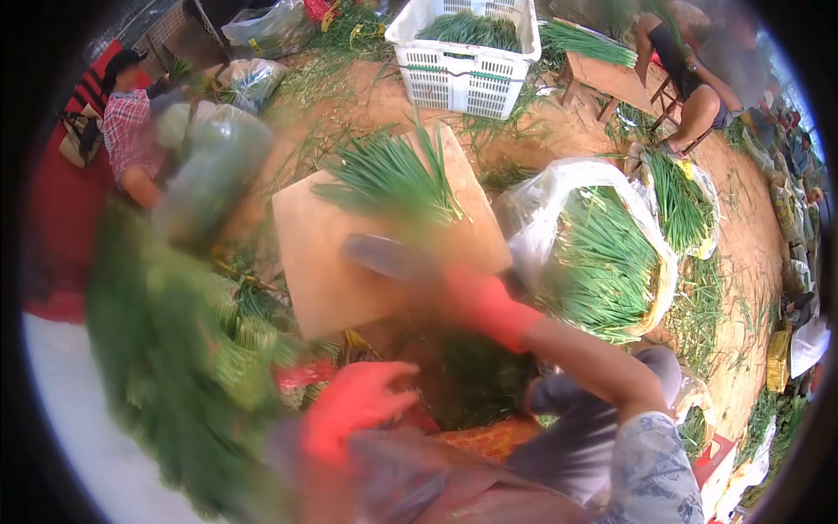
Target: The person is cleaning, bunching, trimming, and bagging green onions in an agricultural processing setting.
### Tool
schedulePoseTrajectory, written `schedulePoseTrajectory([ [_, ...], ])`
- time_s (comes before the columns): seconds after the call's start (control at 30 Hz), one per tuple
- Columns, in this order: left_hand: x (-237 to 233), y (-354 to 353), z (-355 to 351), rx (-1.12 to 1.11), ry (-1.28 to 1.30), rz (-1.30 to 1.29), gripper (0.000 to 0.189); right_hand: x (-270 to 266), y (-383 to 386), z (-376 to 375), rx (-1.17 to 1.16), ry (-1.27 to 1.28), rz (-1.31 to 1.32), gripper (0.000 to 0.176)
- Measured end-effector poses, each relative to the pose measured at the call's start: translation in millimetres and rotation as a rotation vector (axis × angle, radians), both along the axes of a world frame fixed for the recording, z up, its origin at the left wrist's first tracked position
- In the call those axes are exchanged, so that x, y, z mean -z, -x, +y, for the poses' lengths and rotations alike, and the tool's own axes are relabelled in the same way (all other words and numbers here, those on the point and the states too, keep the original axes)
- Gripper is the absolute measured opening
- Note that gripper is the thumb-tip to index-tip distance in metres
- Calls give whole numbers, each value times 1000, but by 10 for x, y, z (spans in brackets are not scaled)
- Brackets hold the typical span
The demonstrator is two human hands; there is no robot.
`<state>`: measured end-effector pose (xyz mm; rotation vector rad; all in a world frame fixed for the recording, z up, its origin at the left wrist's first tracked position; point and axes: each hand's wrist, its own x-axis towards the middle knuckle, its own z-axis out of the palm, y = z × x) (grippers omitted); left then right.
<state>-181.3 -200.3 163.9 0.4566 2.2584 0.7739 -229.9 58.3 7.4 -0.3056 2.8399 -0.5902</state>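
Note:
My right hand (493, 306), in a red glove and blurred, is closed on a dark, flat, blade-like tool (380, 255) over a tan board (323, 279). A loose bunch of long green stalks (397, 175) lies on the far part of the board, its leaves fanned to the left. The near end of the bunch is smeared by motion. My left hand (358, 406), also in a red glove, is below the board's near edge with its fingers apart and nothing visible in them. Bundled greens (249, 349) lie left of it.
A white crate (467, 87) with greens stands beyond the board. Right of the board is an open plastic bag (668, 288) of stalks. One person (135, 131) sits at the far left, another (698, 96) at the upper right beside a low wooden stand (611, 79) with greens.

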Motion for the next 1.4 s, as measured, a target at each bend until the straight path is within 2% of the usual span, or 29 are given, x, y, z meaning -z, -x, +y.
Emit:
schedulePoseTrajectory([
  [0.03,-33,206,-77,125,137,-31,52,95,6,113,-23,44,67,38],
  [0.1,-199,660,-164,50,426,-36,51,156,-33,364,2,169,129,41],
  [0.13,-95,908,-225,74,579,87,56,108,-42,483,44,249,129,42],
  [0.17,73,1129,-251,101,731,207,62,-369,-65,593,146,362,58,43],
  [0.2,204,1326,-175,194,643,510,70,-727,-78,708,248,472,-15,43],
  [0.23,335,1542,-69,283,534,811,80,-841,-75,841,304,532,-4,40],
  [0.3,597,1987,273,451,457,1080,92,-932,-121,1117,428,636,-2,34],
  [0.37,820,2300,636,588,354,1182,91,-1104,-223,1336,611,724,-107,29],
  [0.4,891,2417,818,651,365,1110,92,-1238,-281,1418,726,767,-202,27],
  [0.47,1001,2618,1107,775,387,963,95,-1376,-402,1590,832,803,-225,28],
  [0.57,1217,2887,1211,840,257,1050,101,-1347,-549,1751,935,838,-235,28],
  [0.6,1211,2928,1219,908,298,1000,111,-1332,-574,1782,960,844,-232,29],
  [0.7,1202,2980,1296,1053,412,1029,112,-1438,-506,1807,982,812,-300,30],
  [0.9,1374,2970,1282,982,277,1168,43,-1441,-500,1803,953,797,-361,30],
  [1.0,1465,2916,1209,826,110,1150,24,-1429,-561,1789,929,802,-367,28],
  [1.1,1470,2892,1187,872,259,1034,21,-1428,-622,1795,915,774,-368,27],
  [1.2,1497,2977,1205,900,245,1048,20,-1462,-693,1810,885,767,-362,26],
  [1.3,1457,3078,1375,781,98,1110,15,-1557,-765,1826,857,744,-354,28],
  [1.4,1355,2963,1677,642,-266,961,14,-1635,-854,1821,860,723,-350,29],
])
